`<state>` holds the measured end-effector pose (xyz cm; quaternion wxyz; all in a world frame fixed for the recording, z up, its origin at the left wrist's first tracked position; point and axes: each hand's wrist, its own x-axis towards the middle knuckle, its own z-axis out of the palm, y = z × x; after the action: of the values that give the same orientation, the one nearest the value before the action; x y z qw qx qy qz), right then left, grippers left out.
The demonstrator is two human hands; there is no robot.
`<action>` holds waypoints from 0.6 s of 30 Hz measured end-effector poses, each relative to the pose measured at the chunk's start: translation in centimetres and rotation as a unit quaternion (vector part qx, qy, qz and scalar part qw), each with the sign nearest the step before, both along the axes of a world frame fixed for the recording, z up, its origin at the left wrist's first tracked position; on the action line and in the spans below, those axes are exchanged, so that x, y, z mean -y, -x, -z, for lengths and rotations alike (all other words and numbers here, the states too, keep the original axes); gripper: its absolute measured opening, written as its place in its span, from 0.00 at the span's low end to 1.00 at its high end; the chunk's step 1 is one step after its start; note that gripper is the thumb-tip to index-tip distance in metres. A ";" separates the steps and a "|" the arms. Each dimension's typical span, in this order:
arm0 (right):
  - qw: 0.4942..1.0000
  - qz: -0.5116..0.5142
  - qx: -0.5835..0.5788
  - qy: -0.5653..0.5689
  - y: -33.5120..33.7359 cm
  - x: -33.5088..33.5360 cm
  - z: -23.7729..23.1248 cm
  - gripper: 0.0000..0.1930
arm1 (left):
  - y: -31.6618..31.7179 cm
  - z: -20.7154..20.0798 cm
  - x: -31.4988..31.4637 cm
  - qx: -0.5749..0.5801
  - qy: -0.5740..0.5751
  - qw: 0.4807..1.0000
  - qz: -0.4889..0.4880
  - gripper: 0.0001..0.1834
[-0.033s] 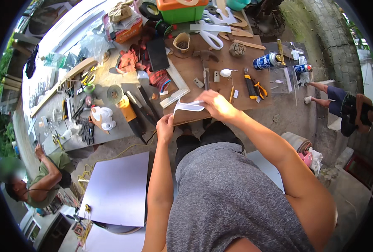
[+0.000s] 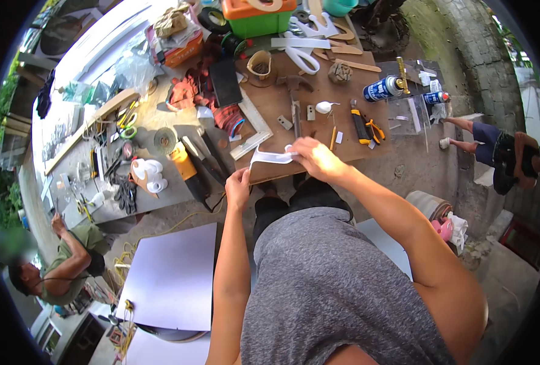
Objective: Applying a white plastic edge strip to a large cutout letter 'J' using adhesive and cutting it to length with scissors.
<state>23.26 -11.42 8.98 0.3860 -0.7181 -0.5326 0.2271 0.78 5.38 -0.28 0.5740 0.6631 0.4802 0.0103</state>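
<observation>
A thin white piece with a curved edge (image 2: pixel 272 157) is held above the table's near edge. My left hand (image 2: pixel 238 186) pinches its lower left end between thumb and fingers. My right hand (image 2: pixel 317 159) is closed around its right end, the fingers curled and partly hiding it. Just beyond the hands lie a hammer (image 2: pixel 296 100), an L-shaped whitish frame piece (image 2: pixel 254 121), a pencil (image 2: pixel 333 137) and small metal plates (image 2: pixel 310 113). A white nozzle-tipped bottle (image 2: pixel 326 107) rests beside the hammer.
Pliers (image 2: pixel 375 131) and a blue spray can (image 2: pixel 379 90) lie to the right. A yellow power tool (image 2: pixel 188 167) sits left of the hands, near red gloves (image 2: pixel 227 115). A green bin (image 2: pixel 257 24) stands at the back. Other people (image 2: pixel 69 261) are at both sides.
My right hand has shifted slightly, and the white piece shows a little more of its length between my hands. My left hand keeps its pinch.
</observation>
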 end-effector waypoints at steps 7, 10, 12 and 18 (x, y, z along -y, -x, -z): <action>0.988 0.046 -0.004 0.149 2.3 11.5 1.9 0.08 | 0.2 0.5 -0.4 -0.005 -0.028 0.998 0.049 0.17; 0.970 0.133 -0.040 0.198 3.6 15.3 4.7 0.10 | 2.5 2.8 -1.6 0.051 -0.002 0.998 0.043 0.17; 0.946 0.193 -0.062 0.252 3.9 18.0 5.6 0.10 | 3.8 5.7 -2.9 0.049 0.000 0.998 0.050 0.17; 0.856 0.359 -0.090 0.361 6.3 27.0 10.6 0.13 | 3.2 7.7 -4.0 0.087 0.016 0.991 0.104 0.16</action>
<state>16.95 -38.42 -1.62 0.2006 -0.9248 -0.0814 0.3128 -2.47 9.41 -7.97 0.6223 0.6965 0.3573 0.0003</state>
